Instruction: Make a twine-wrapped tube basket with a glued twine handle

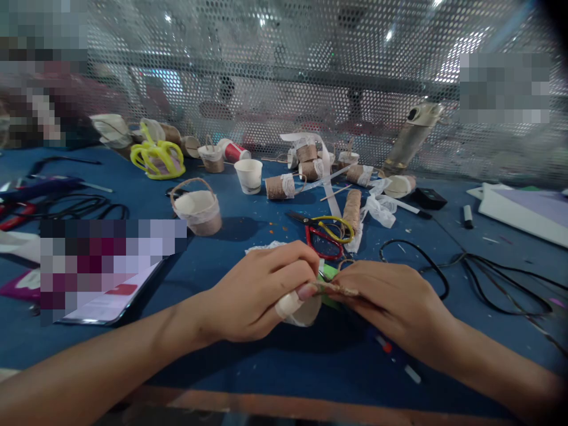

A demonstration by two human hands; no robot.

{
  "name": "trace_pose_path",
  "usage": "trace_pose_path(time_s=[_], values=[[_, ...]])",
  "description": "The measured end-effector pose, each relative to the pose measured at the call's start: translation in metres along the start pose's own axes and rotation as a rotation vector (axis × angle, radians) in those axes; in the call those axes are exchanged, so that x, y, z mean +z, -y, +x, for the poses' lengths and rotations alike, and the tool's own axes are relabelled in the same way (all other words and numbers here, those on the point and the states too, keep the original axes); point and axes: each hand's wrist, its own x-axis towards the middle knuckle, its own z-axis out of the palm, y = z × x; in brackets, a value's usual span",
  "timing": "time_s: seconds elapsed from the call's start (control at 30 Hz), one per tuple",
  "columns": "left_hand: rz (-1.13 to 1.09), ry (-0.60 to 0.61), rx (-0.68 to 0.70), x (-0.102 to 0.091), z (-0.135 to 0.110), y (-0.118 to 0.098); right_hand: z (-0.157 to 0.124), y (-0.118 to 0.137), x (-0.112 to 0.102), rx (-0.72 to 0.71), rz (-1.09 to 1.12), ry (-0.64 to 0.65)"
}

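Note:
My left hand is closed round a small white paper cup, mostly hidden by the fingers. Its thumb and fingertips press on a strand of jute twine at the cup's near side. On the right, my right hand pinches the same twine, its fingertips close to the left ones. A white band shows by the left fingers; whether it circles a finger or belongs to the cup I cannot tell. Something green lies behind the fingertips. Scissors with red and yellow handles rest just beyond the hands.
Several twine-wrapped cups with lace, such as a handled one, stand or lie at the back. A plain cup, twine roll, phone, black cable and bottle surround the hands. A perforated metal screen closes the far side.

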Motion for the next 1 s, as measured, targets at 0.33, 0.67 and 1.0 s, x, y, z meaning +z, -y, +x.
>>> trace_pose_path(time_s=[0.33, 0.67, 1.0], values=[[0.019, -0.006, 0.039, 0.0002, 0.0013, 0.0016, -0.0012, -0.0011, -0.0004, -0.018, -0.035, 0.032], [0.017, -0.004, 0.017, 0.0000, -0.0002, 0.0015, -0.0002, 0.0016, -0.0004, -0.064, -0.073, -0.044], [0.049, -0.010, 0.033, 0.0005, 0.0012, 0.0012, 0.0010, 0.0023, -0.0002, -0.066, -0.149, -0.045]])
